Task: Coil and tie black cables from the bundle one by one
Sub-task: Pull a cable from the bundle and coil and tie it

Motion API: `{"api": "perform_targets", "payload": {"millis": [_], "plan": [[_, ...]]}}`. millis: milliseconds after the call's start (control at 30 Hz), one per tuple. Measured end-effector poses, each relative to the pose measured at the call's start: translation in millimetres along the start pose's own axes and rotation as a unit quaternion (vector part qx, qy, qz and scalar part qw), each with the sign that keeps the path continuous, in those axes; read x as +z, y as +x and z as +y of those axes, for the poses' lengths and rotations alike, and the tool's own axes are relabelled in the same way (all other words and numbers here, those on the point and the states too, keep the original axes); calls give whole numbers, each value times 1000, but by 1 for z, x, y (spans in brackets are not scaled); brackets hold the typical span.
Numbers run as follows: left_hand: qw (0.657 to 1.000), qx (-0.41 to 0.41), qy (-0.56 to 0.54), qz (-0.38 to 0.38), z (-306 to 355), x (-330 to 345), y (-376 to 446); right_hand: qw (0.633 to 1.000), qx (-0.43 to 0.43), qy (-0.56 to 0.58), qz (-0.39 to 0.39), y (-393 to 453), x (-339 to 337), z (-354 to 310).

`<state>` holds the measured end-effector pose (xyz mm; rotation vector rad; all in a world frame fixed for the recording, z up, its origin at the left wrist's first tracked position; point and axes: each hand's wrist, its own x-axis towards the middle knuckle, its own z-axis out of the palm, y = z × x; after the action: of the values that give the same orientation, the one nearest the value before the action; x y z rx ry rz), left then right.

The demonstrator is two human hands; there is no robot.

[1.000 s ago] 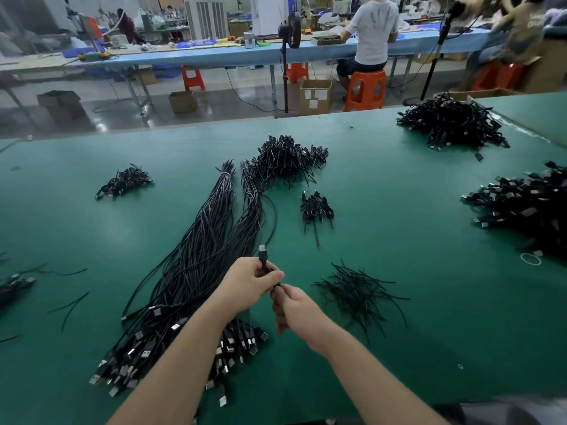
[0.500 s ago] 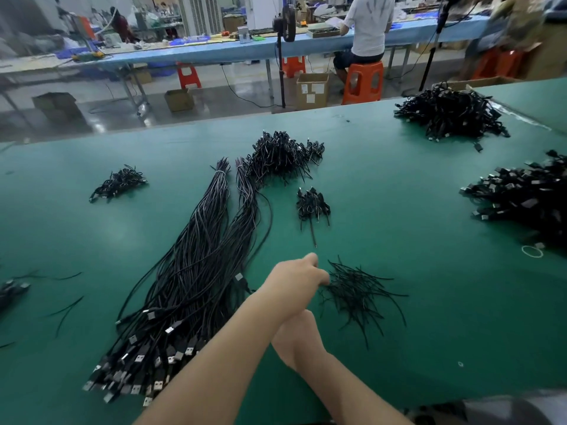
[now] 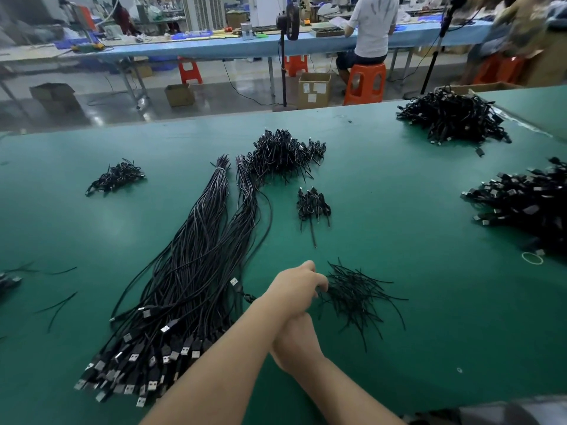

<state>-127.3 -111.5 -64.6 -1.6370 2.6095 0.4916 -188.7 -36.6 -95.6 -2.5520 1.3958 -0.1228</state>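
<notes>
- left hand pinches into twist ties; right hand mostly hidden, grip unclear.
- cables look limp, light; we'd grip near plugs.

No readable text anywhere. White labels on the cardboard box, well beyond the hands, too blurred.

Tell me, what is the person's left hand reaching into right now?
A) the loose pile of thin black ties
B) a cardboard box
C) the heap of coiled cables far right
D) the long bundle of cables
A: the left hand crosses over the right hand, fingertips at the edge of the tie pile.
</notes>
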Motion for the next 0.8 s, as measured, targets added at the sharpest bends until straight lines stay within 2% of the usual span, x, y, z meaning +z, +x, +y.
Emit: {"api": "perform_targets", "payload": {"millis": [567, 800], "plan": [[1000, 7, -16, -13, 0, -3, 4, 999, 18, 12, 34, 3, 6, 0], [999, 7, -14, 30, 2, -4, -2, 995, -3, 42, 85, 0, 0, -3]]}}
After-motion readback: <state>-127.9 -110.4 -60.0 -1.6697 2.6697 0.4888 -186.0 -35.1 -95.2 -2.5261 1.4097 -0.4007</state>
